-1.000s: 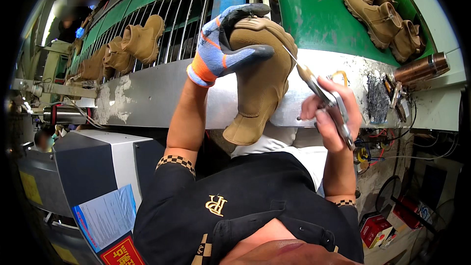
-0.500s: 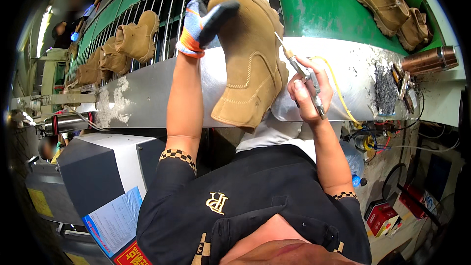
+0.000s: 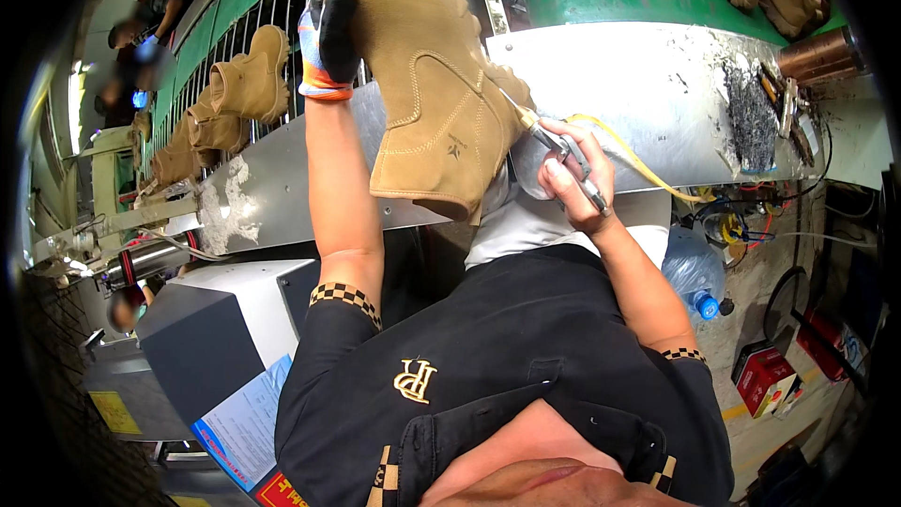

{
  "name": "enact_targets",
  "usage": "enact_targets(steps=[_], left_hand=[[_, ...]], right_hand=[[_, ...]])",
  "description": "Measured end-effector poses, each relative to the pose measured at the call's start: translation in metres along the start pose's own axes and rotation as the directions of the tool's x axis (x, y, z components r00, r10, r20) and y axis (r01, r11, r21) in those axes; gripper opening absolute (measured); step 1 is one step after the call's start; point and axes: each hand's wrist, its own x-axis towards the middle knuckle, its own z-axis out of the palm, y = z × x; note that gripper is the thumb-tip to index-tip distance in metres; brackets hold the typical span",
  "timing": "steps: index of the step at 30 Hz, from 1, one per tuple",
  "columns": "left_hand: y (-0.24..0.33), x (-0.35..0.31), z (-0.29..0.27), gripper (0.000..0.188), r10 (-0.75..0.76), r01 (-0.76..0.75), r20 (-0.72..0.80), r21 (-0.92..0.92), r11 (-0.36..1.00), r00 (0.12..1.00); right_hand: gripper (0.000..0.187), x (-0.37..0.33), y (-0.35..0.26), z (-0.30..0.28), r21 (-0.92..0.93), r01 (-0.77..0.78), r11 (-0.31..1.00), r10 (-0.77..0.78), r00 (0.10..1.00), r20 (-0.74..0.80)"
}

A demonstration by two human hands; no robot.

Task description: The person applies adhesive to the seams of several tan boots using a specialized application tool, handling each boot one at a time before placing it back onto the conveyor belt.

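Holding a tan suede ankle boot (image 3: 432, 103) over the silver metal bench (image 3: 648, 66), clamped at the toe in the blue-and-orange gloved left hand (image 3: 336, 35). Gripping a grey metal needle-tipped hand tool (image 3: 566, 147) in the curled bare right hand (image 3: 582, 178), aimed at the sole edge (image 3: 458, 9); cannot tell whether touching. Seemingly mid-work; cannot judge the share done or left. Flanked at left by more tan boots (image 3: 249, 75).

Tan boot (image 3: 432, 103); blue, orange and black glove (image 3: 338, 33); yellow hose (image 3: 631, 156); checked cuffs (image 3: 345, 300); flask (image 3: 818, 58), dimly seen, perhaps copper.
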Motion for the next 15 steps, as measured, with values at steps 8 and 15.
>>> enact_targets(steps=[8,15], left_hand=[[-0.016,-0.041,-0.029,0.062,-0.116,0.116,-0.171,-0.014,0.993,0.978],[-0.005,-0.115,-0.034,0.06,-0.386,0.305,-0.475,-0.241,0.921,0.791]], right_hand=[[0.045,-0.009,-0.009,0.003,0.167,-0.133,0.977,0.139,0.99,-0.023],[0.041,-0.002,-0.003,0.014,0.266,-0.149,0.952,0.166,0.985,-0.04]])
